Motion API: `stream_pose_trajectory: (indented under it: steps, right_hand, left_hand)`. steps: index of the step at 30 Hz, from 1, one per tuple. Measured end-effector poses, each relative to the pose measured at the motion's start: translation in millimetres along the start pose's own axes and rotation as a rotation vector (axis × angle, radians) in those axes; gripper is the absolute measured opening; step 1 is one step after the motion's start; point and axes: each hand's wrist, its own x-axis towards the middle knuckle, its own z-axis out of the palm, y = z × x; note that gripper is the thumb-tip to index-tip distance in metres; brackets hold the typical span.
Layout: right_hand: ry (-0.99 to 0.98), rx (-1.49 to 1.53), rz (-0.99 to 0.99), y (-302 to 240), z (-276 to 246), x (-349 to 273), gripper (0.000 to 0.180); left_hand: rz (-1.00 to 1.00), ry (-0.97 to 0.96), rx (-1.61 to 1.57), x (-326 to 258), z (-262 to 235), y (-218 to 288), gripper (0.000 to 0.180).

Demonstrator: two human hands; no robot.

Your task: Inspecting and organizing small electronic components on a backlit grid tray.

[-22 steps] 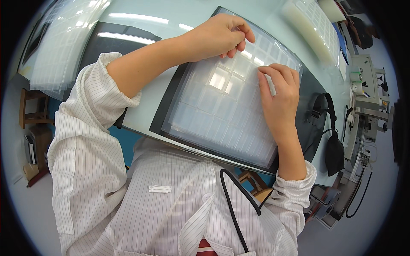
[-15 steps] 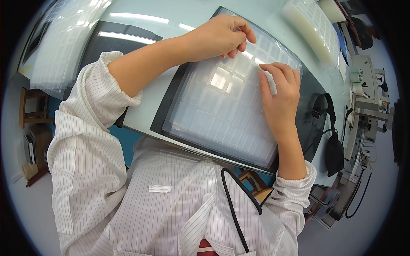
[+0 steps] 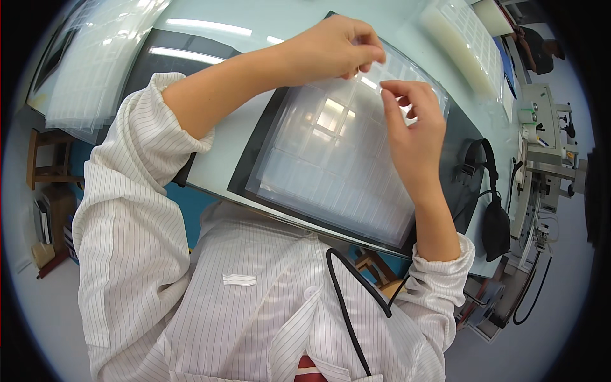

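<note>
A stack of clear plastic sheets marked off in rectangular cells lies before me on a dark board, with ceiling light glinting off it. Over its far part my left hand is curled, thumb and fingertips drawn together. Just right of it my right hand hovers above the sheets' right side, its index finger bent toward the thumb. Whatever is between either hand's fingertips, if anything, is too small or transparent to make out.
More clear sheets are piled at the left end of the glass-topped table. A thick stack of celled sheets stands far right. A black strap with a pouch hangs at the right edge. Machinery and another person are beyond.
Both hands have risen slightly away from me. The right hand's fingers have curled further, its index finger and thumb closer together. The top sheet's reflections have shifted.
</note>
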Motion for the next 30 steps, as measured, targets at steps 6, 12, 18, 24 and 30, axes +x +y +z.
stream_pose_trajectory:
  steps: [6,12,18,24,30]
  right_hand:
    - [-0.042,-0.28,-0.179,4.3,13.2,-4.2,0.013]
    - [-0.015,-0.285,-0.21,7.0,14.1,-5.7,0.014]
    - [0.002,-0.273,-0.234,8.3,14.0,-5.0,0.011]
    - [0.004,-0.307,-0.269,6.0,14.0,-4.5,0.012]
    - [-0.04,-0.295,-0.204,7.3,12.7,-0.3,0.011]
  left_hand:
    - [-0.088,0.039,-0.064,11.7,-4.7,-15.7,0.026]
    - [-0.106,0.022,-0.064,13.2,-5.2,-17.6,0.026]
    - [-0.107,0.005,-0.055,13.9,-5.0,-17.0,0.026]
    - [-0.083,-0.003,-0.036,12.7,-4.9,-17.2,0.025]
    - [-0.034,-0.065,-0.009,12.6,-5.8,-15.7,0.03]
